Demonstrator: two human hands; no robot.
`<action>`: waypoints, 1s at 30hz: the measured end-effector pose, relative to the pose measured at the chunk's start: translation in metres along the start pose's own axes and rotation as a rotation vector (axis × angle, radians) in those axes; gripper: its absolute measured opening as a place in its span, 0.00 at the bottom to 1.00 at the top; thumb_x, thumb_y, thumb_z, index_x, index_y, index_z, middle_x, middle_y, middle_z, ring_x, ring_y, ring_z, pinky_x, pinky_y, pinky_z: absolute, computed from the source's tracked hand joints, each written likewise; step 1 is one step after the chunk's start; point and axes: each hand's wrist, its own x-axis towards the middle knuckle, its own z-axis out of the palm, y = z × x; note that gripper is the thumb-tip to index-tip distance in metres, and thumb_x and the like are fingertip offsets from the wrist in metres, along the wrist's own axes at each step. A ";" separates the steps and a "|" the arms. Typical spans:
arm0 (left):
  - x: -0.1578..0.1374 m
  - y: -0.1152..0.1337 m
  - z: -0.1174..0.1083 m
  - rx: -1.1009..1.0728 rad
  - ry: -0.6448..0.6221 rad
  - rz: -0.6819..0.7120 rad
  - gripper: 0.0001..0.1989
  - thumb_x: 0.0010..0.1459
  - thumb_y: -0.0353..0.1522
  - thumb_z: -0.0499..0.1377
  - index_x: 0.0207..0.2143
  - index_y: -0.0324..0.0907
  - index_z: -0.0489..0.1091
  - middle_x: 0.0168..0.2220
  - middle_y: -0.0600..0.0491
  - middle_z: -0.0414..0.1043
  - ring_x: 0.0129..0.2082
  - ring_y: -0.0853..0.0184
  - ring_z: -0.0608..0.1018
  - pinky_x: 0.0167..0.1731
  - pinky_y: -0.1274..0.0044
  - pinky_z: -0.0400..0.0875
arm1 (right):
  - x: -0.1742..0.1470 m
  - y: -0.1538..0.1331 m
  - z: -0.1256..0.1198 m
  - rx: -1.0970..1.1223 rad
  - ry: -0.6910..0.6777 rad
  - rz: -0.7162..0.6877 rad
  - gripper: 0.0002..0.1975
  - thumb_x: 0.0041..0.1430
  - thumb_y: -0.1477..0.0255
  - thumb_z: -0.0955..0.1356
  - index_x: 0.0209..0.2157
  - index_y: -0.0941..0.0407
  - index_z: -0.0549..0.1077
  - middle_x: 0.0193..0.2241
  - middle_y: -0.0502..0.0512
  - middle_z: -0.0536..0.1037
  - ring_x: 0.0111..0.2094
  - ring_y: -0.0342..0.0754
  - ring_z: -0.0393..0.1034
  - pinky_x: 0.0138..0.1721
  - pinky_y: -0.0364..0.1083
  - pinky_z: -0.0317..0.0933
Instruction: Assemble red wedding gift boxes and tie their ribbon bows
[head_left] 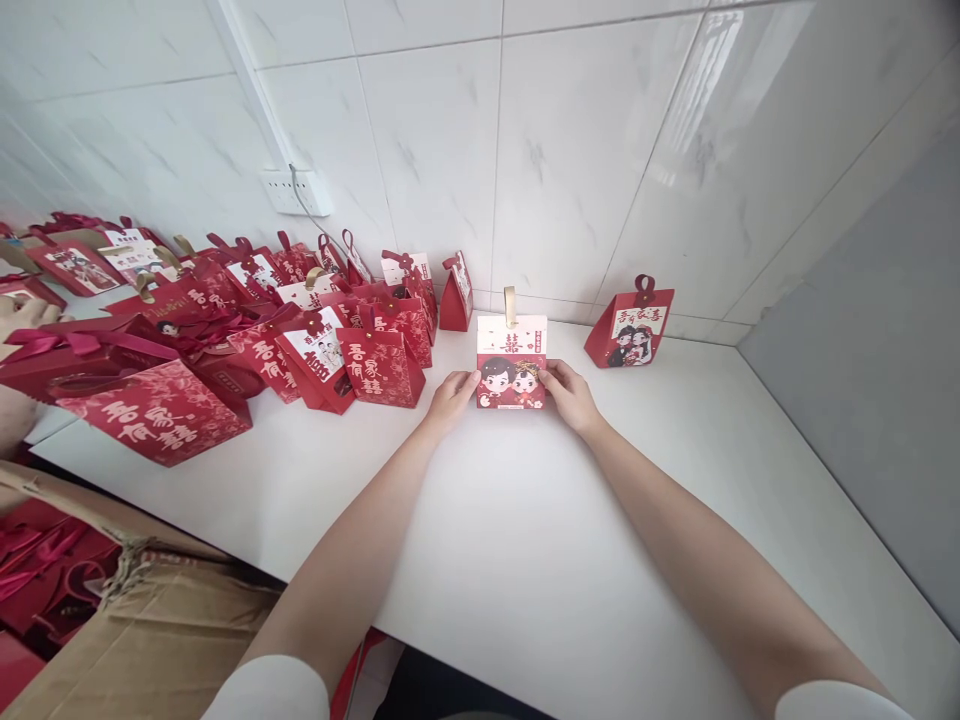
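Between my two hands a red and white gift box [511, 375] stands upright on the white table. It has a gold ribbon loop on top and two cartoon figures on its front. My left hand [452, 398] grips its left side, thumb toward the front. On the right side, my right hand [571, 393] holds it the same way. Behind and left of it is a narrow red gift box [456, 292] near the wall. Farther right stands another red gift box [631, 325] with a couple printed on a white panel.
Several red gift boxes [381, 368] crowd the table's left side. At the far left edge another person's hand [26, 318] shows. A cardboard carton [172, 630] with red items sits below the table edge. A tiled wall with a socket [296, 192] runs behind; a grey panel [862, 330] borders the right.
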 end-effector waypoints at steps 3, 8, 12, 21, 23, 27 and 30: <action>-0.001 0.001 0.000 0.024 -0.001 -0.003 0.21 0.60 0.50 0.53 0.31 0.42 0.72 0.40 0.51 0.74 0.42 0.62 0.73 0.45 0.74 0.63 | -0.001 0.000 0.001 -0.005 0.003 0.010 0.20 0.56 0.52 0.68 0.43 0.51 0.73 0.46 0.54 0.78 0.45 0.53 0.73 0.49 0.53 0.66; -0.002 0.003 0.000 0.048 -0.005 -0.001 0.22 0.61 0.50 0.52 0.31 0.43 0.71 0.38 0.51 0.73 0.41 0.61 0.73 0.44 0.74 0.63 | -0.001 -0.003 0.001 -0.008 0.001 0.012 0.19 0.57 0.52 0.67 0.42 0.51 0.73 0.45 0.53 0.78 0.44 0.53 0.73 0.49 0.53 0.66; -0.004 0.005 -0.001 0.033 -0.012 -0.002 0.21 0.61 0.49 0.52 0.31 0.43 0.71 0.38 0.51 0.73 0.41 0.61 0.73 0.44 0.73 0.63 | -0.001 -0.003 0.001 0.000 0.000 0.019 0.19 0.57 0.53 0.67 0.42 0.52 0.73 0.45 0.54 0.78 0.44 0.53 0.73 0.48 0.53 0.67; 0.002 -0.006 0.001 -0.034 -0.020 -0.011 0.12 0.59 0.39 0.54 0.33 0.43 0.74 0.41 0.52 0.74 0.44 0.62 0.74 0.47 0.74 0.66 | -0.001 -0.003 0.001 -0.010 0.003 0.036 0.19 0.57 0.52 0.67 0.42 0.52 0.73 0.45 0.54 0.78 0.45 0.53 0.73 0.48 0.53 0.67; 0.003 -0.008 0.002 -0.042 -0.022 -0.013 0.11 0.59 0.39 0.54 0.34 0.43 0.74 0.41 0.52 0.74 0.44 0.62 0.74 0.47 0.74 0.67 | -0.001 -0.003 0.001 -0.024 0.005 0.041 0.20 0.58 0.52 0.67 0.42 0.52 0.73 0.44 0.54 0.79 0.45 0.53 0.73 0.48 0.52 0.67; 0.002 -0.005 0.001 -0.050 -0.030 -0.005 0.12 0.59 0.40 0.54 0.35 0.42 0.73 0.41 0.52 0.74 0.45 0.62 0.74 0.48 0.73 0.66 | -0.001 -0.004 0.002 -0.041 0.009 0.051 0.21 0.58 0.51 0.66 0.43 0.52 0.73 0.43 0.54 0.79 0.44 0.53 0.73 0.47 0.52 0.67; 0.000 -0.001 0.001 -0.067 -0.032 -0.004 0.14 0.60 0.42 0.55 0.34 0.42 0.72 0.40 0.52 0.75 0.44 0.62 0.74 0.49 0.74 0.66 | -0.001 -0.004 0.002 -0.033 0.011 0.063 0.22 0.58 0.50 0.65 0.43 0.53 0.72 0.44 0.55 0.79 0.44 0.53 0.73 0.47 0.52 0.68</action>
